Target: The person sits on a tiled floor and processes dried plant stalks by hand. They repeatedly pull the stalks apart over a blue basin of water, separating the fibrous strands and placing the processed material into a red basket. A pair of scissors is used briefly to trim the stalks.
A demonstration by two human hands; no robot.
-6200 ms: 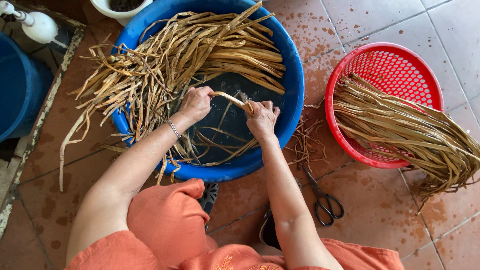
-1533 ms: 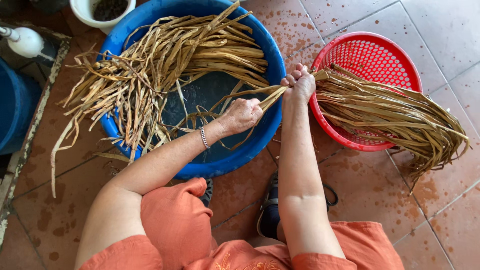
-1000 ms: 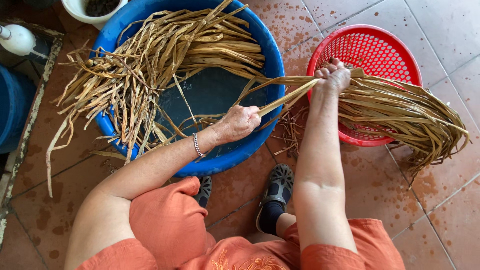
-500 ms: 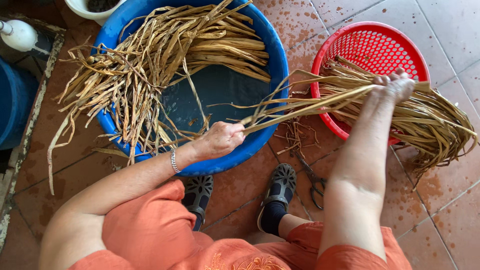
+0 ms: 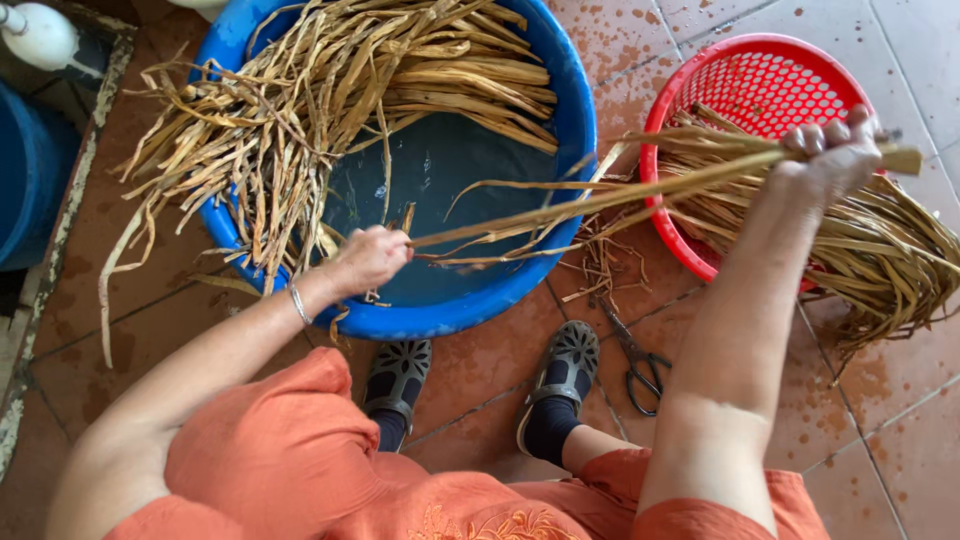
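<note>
My right hand grips the thick end of a long tan dried leaf strip above the red basket. My left hand pinches the other end of the same strip over the water in the blue tub. The strip stretches taut between both hands, with thin shreds hanging off it. A heap of wet tan strips fills the far and left side of the tub and spills over its rim. A pile of similar strips lies in the red basket and hangs out to the right.
Black scissors lie on the wet red floor tiles beside my right foot. Loose shreds lie between tub and basket. A dark blue container and a white bottle stand at the left.
My right hand has pulled the strip's end from over the tub rightward to above the red basket, drawing the strip out long. My left hand stayed over the tub, sliding toward its near rim.
</note>
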